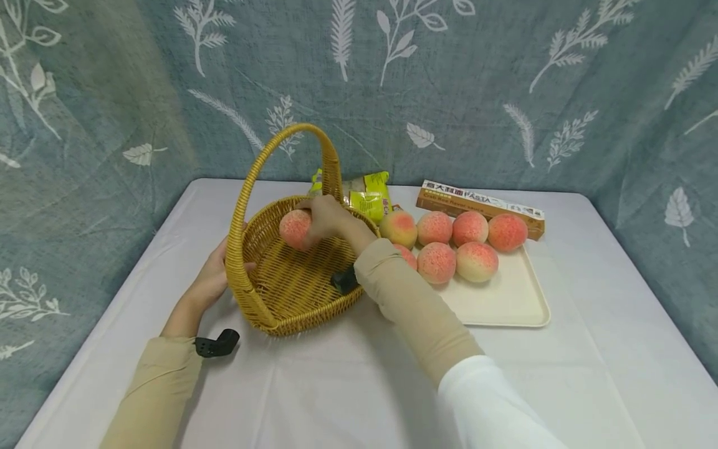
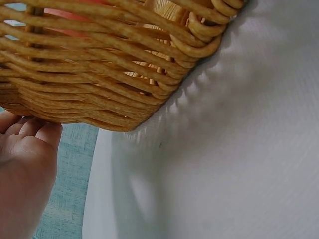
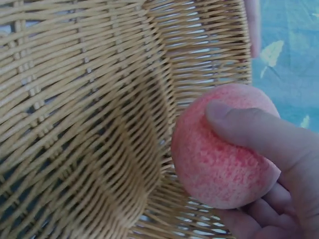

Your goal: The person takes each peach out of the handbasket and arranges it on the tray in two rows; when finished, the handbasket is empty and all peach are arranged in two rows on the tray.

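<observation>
My right hand (image 1: pixel 330 218) holds a pink peach (image 1: pixel 293 229) inside the mouth of a brown wicker basket (image 1: pixel 314 321), under its tall arched handle. In the right wrist view the thumb lies across the peach (image 3: pixel 224 174) and the fingers curl beneath it, apart from the woven bottom. My left hand (image 1: pixel 210 277) grips the basket's left side, with its thumb over the rim. From the left wrist view, fingertips (image 2: pixel 47 132) meet the basket's woven wall (image 2: pixel 99 84); part of that hand is out of frame. No other peach shows in the basket.
A cream tray (image 1: pixel 499 305) right of the basket bears several peaches (image 1: pixel 477 262) in two rows. Behind it lies a long pasta box (image 1: pixel 482 209). A yellow-green bag (image 1: pixel 373 194) sits behind the basket. Patterned curtains (image 1: pixel 359 93) stand around the white-covered table (image 1: pixel 606 374).
</observation>
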{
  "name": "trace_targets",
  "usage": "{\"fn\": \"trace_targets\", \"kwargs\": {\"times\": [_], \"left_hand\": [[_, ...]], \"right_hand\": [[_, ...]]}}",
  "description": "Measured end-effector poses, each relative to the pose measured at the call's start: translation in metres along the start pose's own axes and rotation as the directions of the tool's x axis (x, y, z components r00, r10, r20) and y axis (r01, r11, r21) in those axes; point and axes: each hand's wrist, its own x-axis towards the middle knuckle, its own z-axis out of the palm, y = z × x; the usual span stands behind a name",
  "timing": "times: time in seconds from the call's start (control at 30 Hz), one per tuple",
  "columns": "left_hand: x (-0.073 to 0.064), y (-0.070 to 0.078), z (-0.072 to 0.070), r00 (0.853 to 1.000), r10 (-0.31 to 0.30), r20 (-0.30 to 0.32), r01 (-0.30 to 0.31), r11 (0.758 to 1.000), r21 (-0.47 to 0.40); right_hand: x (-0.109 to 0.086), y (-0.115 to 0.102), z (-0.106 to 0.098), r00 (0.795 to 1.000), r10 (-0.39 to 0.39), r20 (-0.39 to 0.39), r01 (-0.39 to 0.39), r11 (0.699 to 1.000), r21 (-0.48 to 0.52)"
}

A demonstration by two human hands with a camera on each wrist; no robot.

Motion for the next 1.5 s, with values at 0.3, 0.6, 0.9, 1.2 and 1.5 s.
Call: {"fn": "trace_targets", "kwargs": {"times": [0.3,0.6,0.9,1.2,1.5], "left_hand": [[0.0,-0.001,0.001,1.0,0.004,-0.004,-0.004,1.0,-0.008],[-0.001,-0.004,0.002,1.0,0.004,-0.008,-0.004,1.0,-0.004],[-0.001,-0.005,0.002,1.0,0.019,-0.007,-0.019,1.0,-0.011],[-0.002,-0.006,0.002,0.999,0.047,-0.002,-0.047,0.999,-0.008],[0.0,-0.008,0.003,0.999,0.041,0.001,-0.041,0.999,-0.02]], "right_hand": [[-0.009,-0.007,-0.015,0.998,-0.035,-0.054,0.043,0.988,0.151],[-0.025,-0.01,-0.025,0.994,-0.078,-0.08,0.092,0.978,0.19],[-0.05,-0.003,-0.029,0.99,-0.107,-0.093,0.135,0.906,0.4],[-0.088,0.009,-0.036,0.991,-0.06,-0.119,0.115,0.832,0.543],[-0.12,0.028,-0.042,0.982,-0.021,-0.19,0.114,0.864,0.49]]}}
